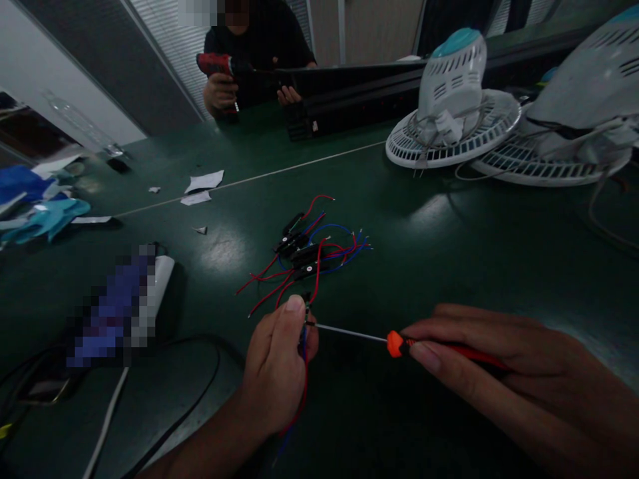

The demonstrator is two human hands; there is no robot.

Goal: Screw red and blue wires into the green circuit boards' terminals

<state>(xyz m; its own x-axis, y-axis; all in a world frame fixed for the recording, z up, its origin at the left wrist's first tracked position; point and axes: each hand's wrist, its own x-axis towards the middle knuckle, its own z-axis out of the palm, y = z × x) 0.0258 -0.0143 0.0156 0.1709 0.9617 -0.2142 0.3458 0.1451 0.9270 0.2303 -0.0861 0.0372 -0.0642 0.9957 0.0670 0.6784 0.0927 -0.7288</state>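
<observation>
My left hand is closed on a small circuit board, pinched between thumb and fingers. Red and blue wires trail from it down below the hand; most of the board is hidden. My right hand grips a screwdriver with an orange-red and black handle. Its thin metal shaft points left, and the dark tip meets the edge of the board. Just beyond my left hand lie several black modules in a loose pile, with red and blue wires spreading out to both sides.
Across the green table a person holds a red power drill against a long black housing. White fan parts stand at the right. Paper scraps, a teal glove, a clear bottle and cables lie leftward.
</observation>
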